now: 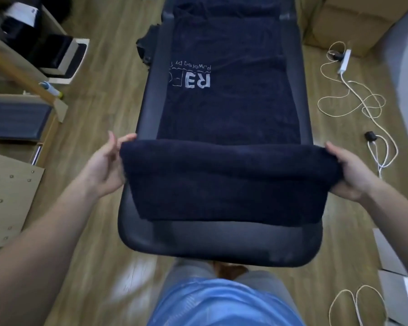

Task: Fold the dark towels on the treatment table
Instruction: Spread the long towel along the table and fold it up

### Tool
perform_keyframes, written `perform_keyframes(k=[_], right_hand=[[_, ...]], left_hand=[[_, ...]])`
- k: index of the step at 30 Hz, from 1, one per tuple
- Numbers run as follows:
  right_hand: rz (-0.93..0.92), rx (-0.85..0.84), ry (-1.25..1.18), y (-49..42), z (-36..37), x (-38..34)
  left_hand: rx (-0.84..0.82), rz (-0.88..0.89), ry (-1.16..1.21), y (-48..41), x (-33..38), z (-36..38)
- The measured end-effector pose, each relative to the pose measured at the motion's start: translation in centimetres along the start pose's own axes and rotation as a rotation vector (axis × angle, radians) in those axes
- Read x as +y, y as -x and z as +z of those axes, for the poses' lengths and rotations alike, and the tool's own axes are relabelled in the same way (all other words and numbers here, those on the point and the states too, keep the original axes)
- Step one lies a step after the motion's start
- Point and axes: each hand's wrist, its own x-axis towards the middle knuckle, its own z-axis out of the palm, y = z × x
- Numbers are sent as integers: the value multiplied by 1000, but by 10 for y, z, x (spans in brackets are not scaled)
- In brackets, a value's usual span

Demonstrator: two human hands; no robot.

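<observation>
Mid-fold: doubled towel (229, 180) held above the tabletop (222, 245).
I see left fingers (127, 138) and right fingers (335, 149) gripping its ends; next, I judge: lay it down, halve again.

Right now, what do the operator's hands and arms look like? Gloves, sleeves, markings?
Left hand and right hand bare: no gloves, rings or watch visible. Forearms uncovered to the frame edge, no sleeves. Blue top, grey trousers.
</observation>
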Motion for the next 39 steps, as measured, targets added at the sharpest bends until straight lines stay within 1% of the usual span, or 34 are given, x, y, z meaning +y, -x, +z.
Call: perform_keyframes(k=[1,2,3,4,5,7,9,10,11,12,15,18,22,24,25,26,27,28,29,30,31,32,33,34,35,37,38,39], right_hand=[[24,29,-47,-10,1,3],[54,49,-19,-21,2,10],[96,63,53,-28,5,19],[129,85,155,-36,5,30],[153,134,246,-42,8,37],[130,280,320,-51,8,46],[116,339,229,-53,10,48],[110,365,197,-52,12,51],[99,397,214,-51,12,56],[82,424,290,-51,11,62],[33,464,625,-51,4,86],[24,475,812,-48,0,95],[54,424,834,-32,-4,104],[41,458,786,-17,-3,108],[-6,490,767,-9,-2,110],[-94,536,790,0,-1,111],[-227,575,863,8,1,114],[-383,590,985,15,4,116],[-552,552,1140,20,8,119],[-673,444,1304,22,9,123],[-713,302,1456,23,10,130],[-687,162,1588,22,8,139],[-614,55,1679,21,3,147],[-542,-1,1715,18,-3,149],[-496,-13,1709,14,-7,147],[-469,53,1692,9,-6,135],[-453,90,1688,8,-2,128],[-437,103,1685,9,2,121]], left_hand=[[42,-37,26,-14,-11,1],[73,-84,-92,-25,-25,4],[95,-124,-266,-34,-41,6],[125,-119,-425,-42,-56,6],[179,-77,-520,-49,-68,7],[271,31,-492,-56,-76,10],[270,114,-383,-55,-76,15],[262,131,-366,-53,-78,16],[262,132,-404,-51,-83,16],[270,116,-480,-51,-89,14],[362,55,-737,-51,-103,9],[382,48,-922,-49,-103,8],[365,60,-1089,-36,-115,-2],[387,58,-1093,-27,-122,-8],[402,75,-1096,-22,-125,-12],[415,141,-1127,-15,-128,-16],[412,272,-1201,-8,-130,-20],[353,435,-1322,-1,-133,-26],[251,597,-1483,4,-140,-34],[125,686,-1651,7,-147,-42],[1,674,-1790,7,-153,-49],[-89,602,-1866,6,-156,-52],[-144,518,-1875,3,-156,-53],[-160,459,-1857,1,-154,-51],[-130,489,-1846,-2,-150,-47],[-40,626,-1862,-10,-140,-42],[-14,664,-1876,-10,-131,-39],[-11,648,-1885,-10,-122,-38]])
